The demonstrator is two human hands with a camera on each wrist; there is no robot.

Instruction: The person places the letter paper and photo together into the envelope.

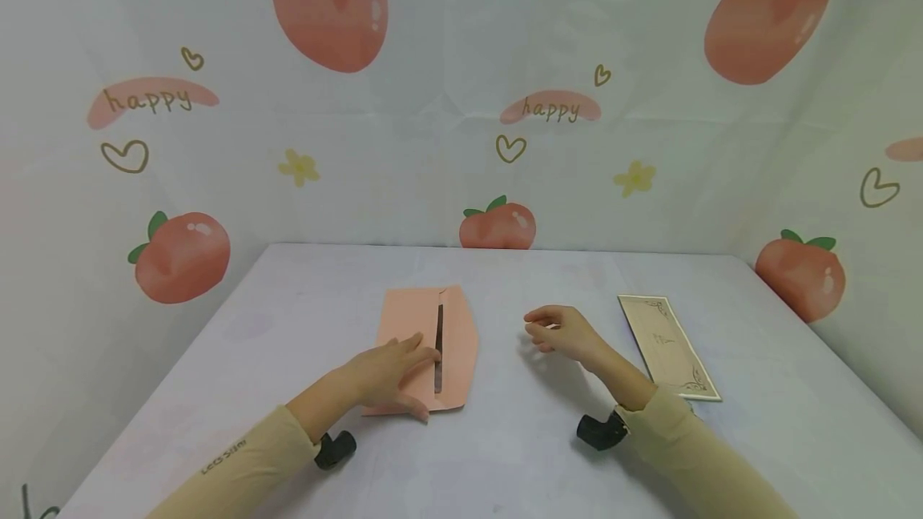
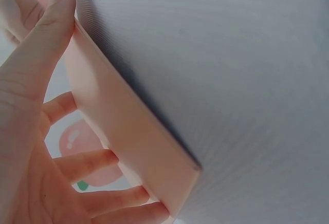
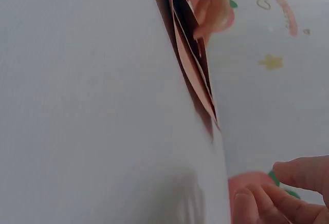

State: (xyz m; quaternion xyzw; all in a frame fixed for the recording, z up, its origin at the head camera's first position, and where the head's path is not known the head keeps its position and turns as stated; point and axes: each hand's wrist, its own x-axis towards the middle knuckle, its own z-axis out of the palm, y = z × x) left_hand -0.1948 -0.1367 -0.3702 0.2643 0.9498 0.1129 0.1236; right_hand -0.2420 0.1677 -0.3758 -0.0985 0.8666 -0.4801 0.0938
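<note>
A pink envelope (image 1: pixel 404 312) lies on the table with its flap (image 1: pixel 459 343) folded out to the right. Its mouth gapes as a dark slit, also visible in the right wrist view on the envelope (image 3: pixel 190 72). My left hand (image 1: pixel 385 375) rests on the envelope with fingers spread, the fingertips close to the slit. In the left wrist view the thumb (image 2: pixel 56 23) is by the envelope's near edge. My right hand (image 1: pixel 566 333) hovers right of the flap, fingers loosely bent and holding nothing. Farther right lies a cream card (image 1: pixel 663 343) with ornate corners and a border.
The white table (image 1: pixel 534 455) ends at a cloth backdrop (image 1: pixel 433 142) printed with fruit, hearts and "happy". Each wrist wears a black camera, the left camera (image 1: pixel 336 450) and the right camera (image 1: pixel 602 432). The right forearm passes close to the card's near end.
</note>
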